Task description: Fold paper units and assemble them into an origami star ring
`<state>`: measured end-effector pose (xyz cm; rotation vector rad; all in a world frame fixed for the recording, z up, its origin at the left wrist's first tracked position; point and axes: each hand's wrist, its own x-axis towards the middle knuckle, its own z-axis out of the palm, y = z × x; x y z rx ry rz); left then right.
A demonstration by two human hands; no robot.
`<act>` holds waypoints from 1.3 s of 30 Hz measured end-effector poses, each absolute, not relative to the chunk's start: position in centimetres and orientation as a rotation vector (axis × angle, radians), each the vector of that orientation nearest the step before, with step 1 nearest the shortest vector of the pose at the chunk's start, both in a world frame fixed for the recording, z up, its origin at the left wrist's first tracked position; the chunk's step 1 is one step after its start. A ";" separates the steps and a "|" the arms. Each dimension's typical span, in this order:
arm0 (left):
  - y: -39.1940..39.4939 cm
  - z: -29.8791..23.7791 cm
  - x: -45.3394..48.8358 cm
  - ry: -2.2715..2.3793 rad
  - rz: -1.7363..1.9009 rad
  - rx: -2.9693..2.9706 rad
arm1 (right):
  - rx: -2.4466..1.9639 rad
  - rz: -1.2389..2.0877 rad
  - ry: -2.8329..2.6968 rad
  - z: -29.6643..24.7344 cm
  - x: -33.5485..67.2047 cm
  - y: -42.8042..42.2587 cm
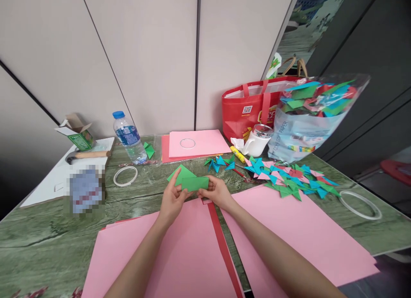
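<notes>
A small green paper rectangle (194, 184), which looks folded, is held up between my two hands. My left hand (170, 201) pinches its left end between thumb and fingers. At its right end, my right hand (220, 194) grips the paper with fingers curled. Just behind it shows a second green paper piece (181, 171), close to my left fingers; whether it lies on the table or is held I cannot tell. Pink paper sheets (180, 242) lie beneath my forearms, with a red strip (223, 242) along their right side.
On the right are more pink sheets (289, 229), folded colored paper pieces (282, 176), a white ring (361, 205), a white mug (257, 140), a plastic bag of folded papers (298, 131) and a red bag (236, 118). Leftward stand a water bottle (129, 137), tape roll (125, 176) and hammer (88, 155).
</notes>
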<state>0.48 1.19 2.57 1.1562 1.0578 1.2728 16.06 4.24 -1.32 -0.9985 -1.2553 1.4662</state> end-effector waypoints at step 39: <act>1.7 2.0 -0.2 1.256 1.305 1.350 | -0.792 1.897 -1.029 0.4 16.1 3.8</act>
